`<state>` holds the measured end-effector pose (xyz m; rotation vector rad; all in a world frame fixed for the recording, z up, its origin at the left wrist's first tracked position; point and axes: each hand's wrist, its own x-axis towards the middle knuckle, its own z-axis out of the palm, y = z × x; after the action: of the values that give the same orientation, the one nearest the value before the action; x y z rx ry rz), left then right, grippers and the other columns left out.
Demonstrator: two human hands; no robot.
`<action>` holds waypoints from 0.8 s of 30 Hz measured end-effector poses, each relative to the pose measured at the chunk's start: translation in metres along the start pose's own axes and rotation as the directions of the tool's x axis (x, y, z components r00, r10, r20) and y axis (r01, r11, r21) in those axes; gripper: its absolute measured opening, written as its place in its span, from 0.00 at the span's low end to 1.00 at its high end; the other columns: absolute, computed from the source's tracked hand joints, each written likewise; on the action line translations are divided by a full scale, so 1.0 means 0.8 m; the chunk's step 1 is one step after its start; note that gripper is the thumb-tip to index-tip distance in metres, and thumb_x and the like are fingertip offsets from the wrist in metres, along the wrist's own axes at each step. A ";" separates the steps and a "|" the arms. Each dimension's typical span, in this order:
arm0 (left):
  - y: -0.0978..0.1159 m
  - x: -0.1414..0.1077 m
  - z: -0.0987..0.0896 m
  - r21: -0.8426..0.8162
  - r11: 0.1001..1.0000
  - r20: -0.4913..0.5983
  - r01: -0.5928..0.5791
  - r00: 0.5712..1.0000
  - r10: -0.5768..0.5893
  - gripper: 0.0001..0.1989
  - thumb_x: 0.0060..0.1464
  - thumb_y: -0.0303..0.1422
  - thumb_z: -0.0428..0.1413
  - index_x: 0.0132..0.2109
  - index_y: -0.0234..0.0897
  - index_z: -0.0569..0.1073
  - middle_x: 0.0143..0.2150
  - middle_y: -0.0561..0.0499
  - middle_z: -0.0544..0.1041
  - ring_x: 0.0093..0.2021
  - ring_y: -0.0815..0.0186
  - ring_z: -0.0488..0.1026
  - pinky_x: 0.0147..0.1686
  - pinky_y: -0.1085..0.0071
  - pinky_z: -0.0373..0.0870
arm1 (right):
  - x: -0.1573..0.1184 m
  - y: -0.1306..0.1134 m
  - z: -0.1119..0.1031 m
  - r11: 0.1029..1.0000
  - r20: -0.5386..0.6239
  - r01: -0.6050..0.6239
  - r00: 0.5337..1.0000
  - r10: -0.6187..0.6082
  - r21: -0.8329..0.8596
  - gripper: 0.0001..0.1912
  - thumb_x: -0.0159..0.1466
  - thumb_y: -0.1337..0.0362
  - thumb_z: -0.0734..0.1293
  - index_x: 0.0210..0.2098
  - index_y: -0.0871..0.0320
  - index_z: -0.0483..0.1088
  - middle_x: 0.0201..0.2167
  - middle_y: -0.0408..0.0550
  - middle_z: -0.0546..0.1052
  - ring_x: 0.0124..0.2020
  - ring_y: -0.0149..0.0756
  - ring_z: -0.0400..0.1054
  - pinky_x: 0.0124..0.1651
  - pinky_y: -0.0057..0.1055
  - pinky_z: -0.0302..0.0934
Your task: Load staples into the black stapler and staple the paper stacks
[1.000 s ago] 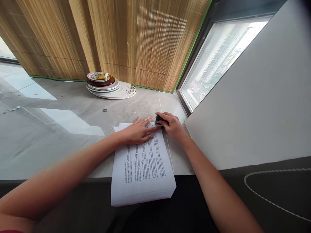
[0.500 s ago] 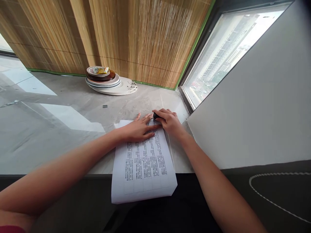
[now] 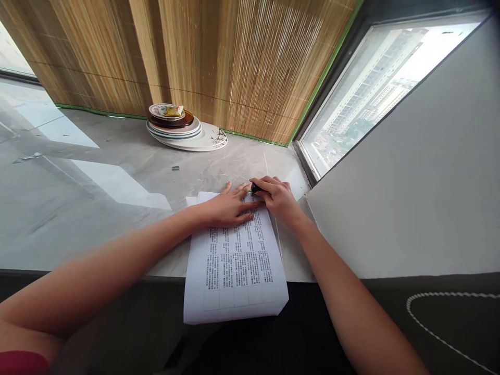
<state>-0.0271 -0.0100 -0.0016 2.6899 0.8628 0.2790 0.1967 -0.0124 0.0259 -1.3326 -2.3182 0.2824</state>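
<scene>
Printed sheets of paper (image 3: 238, 265) lie on the grey marble ledge, their near end hanging over its front edge. My left hand (image 3: 232, 208) rests flat on the upper part of the sheets, fingers spread. At their top right corner, my right hand (image 3: 278, 198) is closed around a black stapler (image 3: 255, 188), mostly hidden by the fingers. The stapler's front end is close to my left fingertips. A small grey strip (image 3: 175, 168), which looks like staples, lies beyond my left hand.
A stack of plates (image 3: 175, 133) with a small yellow packet (image 3: 174, 111) on top stands before the bamboo blind (image 3: 195, 57). The white wall (image 3: 406, 182) and window (image 3: 375, 88) bound the right side. A white twisted cord (image 3: 422, 317) hangs at lower right.
The camera view has shifted slightly, so everything sits a little further right. Both hands keep their places on the sheets and the stapler.
</scene>
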 end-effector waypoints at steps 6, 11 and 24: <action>-0.001 -0.001 0.003 -0.007 1.000 -0.019 0.005 1.000 -0.005 0.26 0.71 0.45 0.54 0.72 0.57 0.67 0.81 0.49 0.52 0.81 0.39 0.43 0.74 0.27 0.34 | 0.001 0.004 0.001 1.000 0.011 -0.003 1.000 0.003 -0.004 0.24 0.75 0.66 0.60 0.65 0.37 0.72 0.53 0.46 0.81 0.55 0.49 0.69 0.58 0.50 0.54; 0.001 -0.001 0.001 -0.005 1.000 0.000 0.013 1.000 -0.013 0.25 0.72 0.45 0.52 0.72 0.57 0.67 0.81 0.48 0.52 0.81 0.39 0.42 0.73 0.26 0.34 | 0.001 0.001 0.001 1.000 0.009 -0.015 1.000 0.015 -0.008 0.24 0.75 0.66 0.60 0.64 0.37 0.73 0.52 0.47 0.81 0.55 0.51 0.69 0.58 0.51 0.53; 0.002 -0.001 -0.002 0.005 1.000 0.010 0.008 1.000 -0.008 0.24 0.71 0.46 0.52 0.71 0.54 0.68 0.81 0.47 0.54 0.81 0.41 0.42 0.74 0.29 0.34 | 0.002 -0.005 0.001 0.998 0.009 -0.018 1.000 0.018 -0.060 0.22 0.74 0.67 0.61 0.60 0.41 0.76 0.50 0.47 0.81 0.51 0.49 0.69 0.56 0.49 0.52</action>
<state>-0.0271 -0.0114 0.0004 2.6897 0.8723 0.2622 0.1925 -0.0134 0.0275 -1.3842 -2.3405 0.2263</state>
